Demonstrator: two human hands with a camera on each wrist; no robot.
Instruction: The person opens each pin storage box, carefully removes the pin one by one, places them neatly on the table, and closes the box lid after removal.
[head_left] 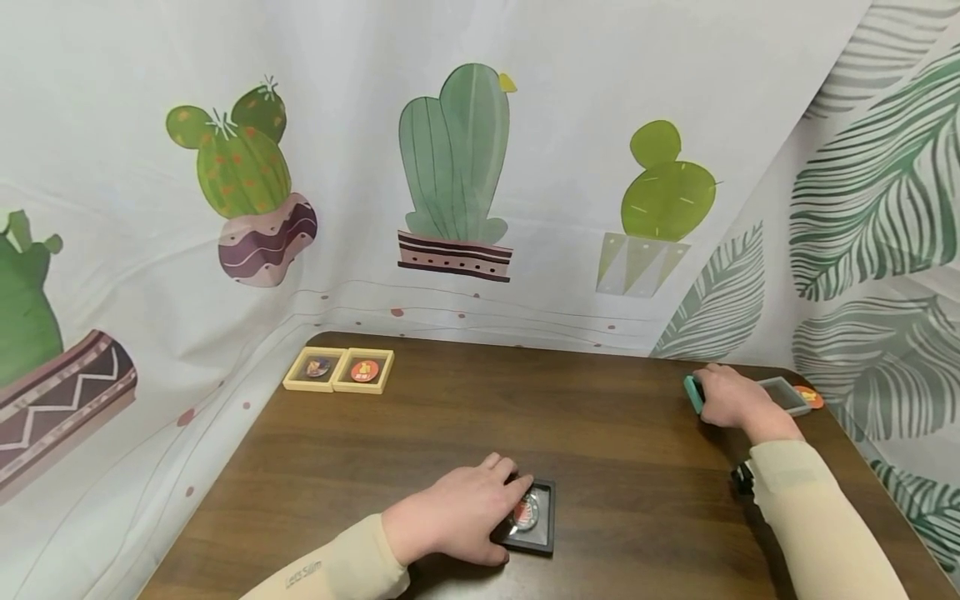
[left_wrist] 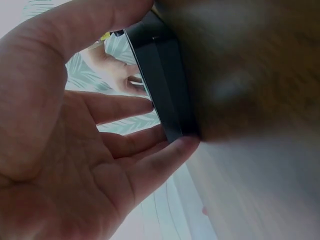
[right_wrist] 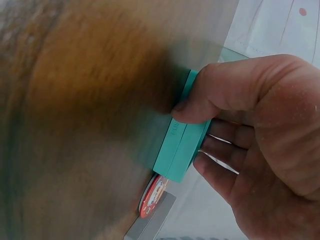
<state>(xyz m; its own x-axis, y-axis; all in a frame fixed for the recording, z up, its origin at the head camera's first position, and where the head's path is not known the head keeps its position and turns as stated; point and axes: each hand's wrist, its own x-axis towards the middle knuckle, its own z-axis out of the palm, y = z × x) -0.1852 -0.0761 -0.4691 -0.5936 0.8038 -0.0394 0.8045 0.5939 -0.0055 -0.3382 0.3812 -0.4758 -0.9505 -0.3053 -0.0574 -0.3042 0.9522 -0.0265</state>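
My left hand [head_left: 467, 510] grips a square black display case [head_left: 551, 525] near the front of the table. Inside the case is a round badge [head_left: 527, 510] with red and white on it, partly covered by my fingers. The left wrist view has the case's black side [left_wrist: 162, 75] between thumb and fingertips. At the far right, my right hand [head_left: 729, 397] holds a teal case [right_wrist: 182, 147] by its edges, thumb on the near side. My palm and fingers hide most of that case in the head view.
A grey case [head_left: 787, 398] lies just right of my right hand, with a round orange-red badge [head_left: 809, 397] beside it. Two pale yellow cases, a left one [head_left: 307, 386] and a right one [head_left: 358, 388], sit side by side at the far left, each holding a round badge. Behind the wooden table [head_left: 525, 408] hangs a cactus-print cloth [head_left: 570, 150].
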